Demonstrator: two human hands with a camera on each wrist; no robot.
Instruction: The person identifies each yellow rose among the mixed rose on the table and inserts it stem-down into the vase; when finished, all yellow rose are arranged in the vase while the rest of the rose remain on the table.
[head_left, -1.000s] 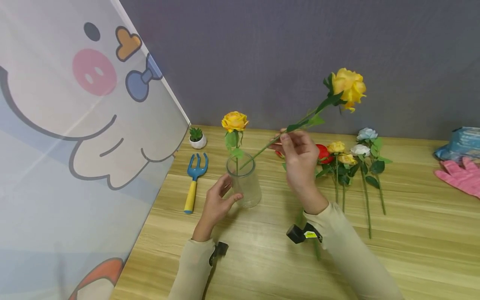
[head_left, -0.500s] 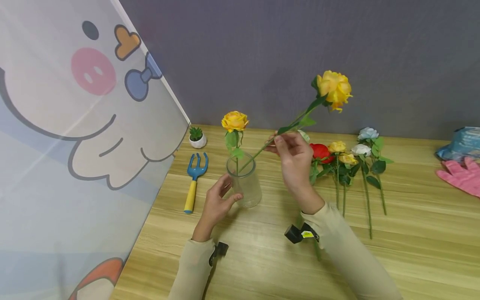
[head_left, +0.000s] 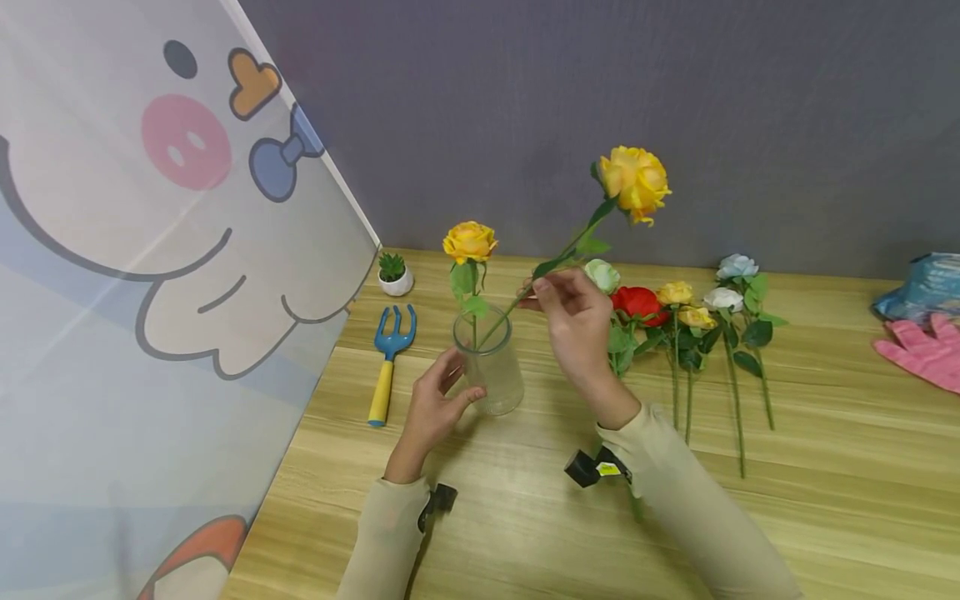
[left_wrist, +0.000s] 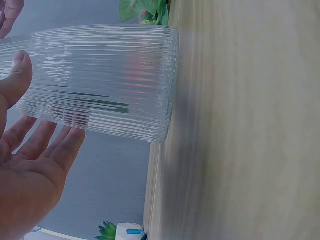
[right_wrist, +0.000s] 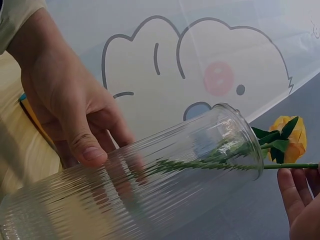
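Observation:
In the head view, a yellow rose [head_left: 636,182] slants up to the right, its stem pinched between the thumb and fingers of my right hand [head_left: 579,333]. The lower stem runs into the mouth of a ribbed glass vase [head_left: 501,385]. Another yellow rose [head_left: 470,242] stands upright in that vase. My left hand [head_left: 435,404] holds the vase from the left, thumb in front and fingers round the far side, as the left wrist view of the glass [left_wrist: 110,75] shows. Through the ribbed wall in the right wrist view, the stems look blurred.
A blue garden fork [head_left: 393,343] with a yellow handle and a small potted succulent [head_left: 396,277] lie left of the vase. On the right are a red rose [head_left: 637,305], several other flowers including a white one [head_left: 723,300], a pink glove [head_left: 922,350] and a blue packet [head_left: 930,287].
My right hand has moved left and slightly down with the held rose, its bloom swinging left and its stem growing steeper. My left hand and the vase have stayed put.

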